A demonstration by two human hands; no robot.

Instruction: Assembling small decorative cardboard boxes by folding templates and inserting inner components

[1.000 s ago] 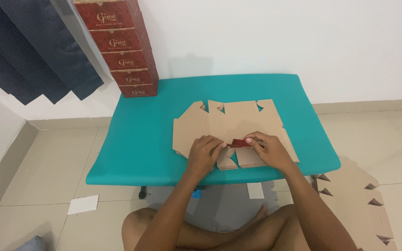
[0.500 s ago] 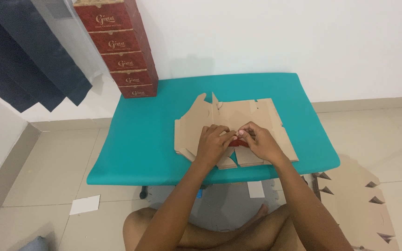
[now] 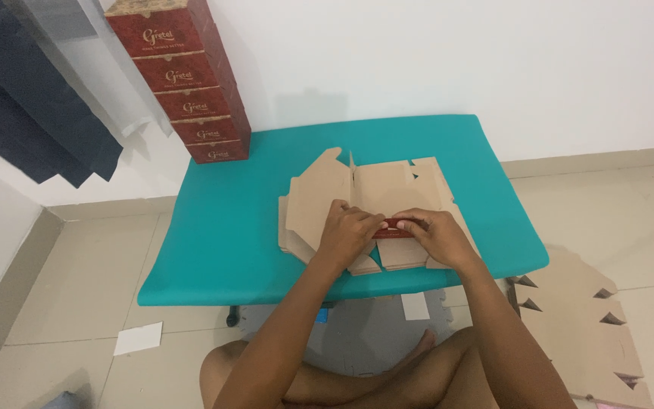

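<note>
1. Pressing down on a flat brown cardboard blank (image 3: 372, 193), left hand (image 3: 348, 231) and right hand (image 3: 434, 236), fingertips meeting over a red flap (image 3: 389, 224).
2. Left fingers curled and clenched onto the fold; right fingers pinching the red flap's end, thumb hidden.
3. Since 1.0 s ago: hands drawn together from apart; a panel at 12 o'clock of the hands now raised upright; judged as folding under way, walls barely begun.
4. Blank lying at the centre of a teal table (image 3: 221, 250), near edge at 6 o'clock overhanging slightly.
5. Stack of red boxes (image 3: 183, 83) at 10 o'clock, well apart.
6. More blanks (image 3: 592, 333) on the floor at 4 o'clock; crossed legs below.
</note>
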